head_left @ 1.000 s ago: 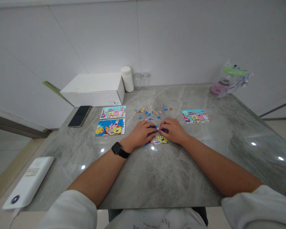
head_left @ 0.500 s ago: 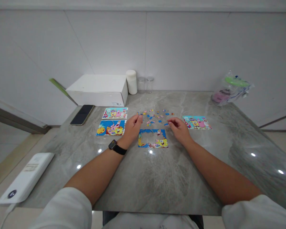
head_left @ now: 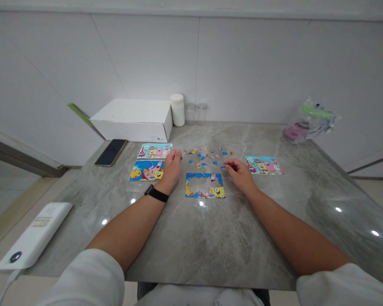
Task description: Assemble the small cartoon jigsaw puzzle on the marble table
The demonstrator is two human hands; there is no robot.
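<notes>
My left hand (head_left: 172, 166) is closed, fingers curled, beside two picture cards; whether anything is inside it is hidden. The upper card (head_left: 155, 150) is light blue, and the lower card (head_left: 148, 170) is dark blue with cartoon figures. My right hand (head_left: 239, 171) pinches at a small blue jigsaw piece (head_left: 223, 167) on the table. Between the hands lies a partly assembled jigsaw puzzle (head_left: 190, 191), its border joined around an open middle. Several loose jigsaw pieces (head_left: 215, 162) are scattered behind it. Another picture card (head_left: 264, 165) lies right of my right hand.
A white box (head_left: 130, 121), a white bottle (head_left: 178, 110) and two clear jars (head_left: 196, 114) stand by the wall. On the left are a phone (head_left: 111, 152) and a white device with a cable (head_left: 35, 236). A plastic-bagged cup (head_left: 309, 123) stands at the back right.
My left hand has moved left and slightly up, away from the loose pieces and towards the picture cards. My right hand stays at the blue piece. The view has shifted slightly.
</notes>
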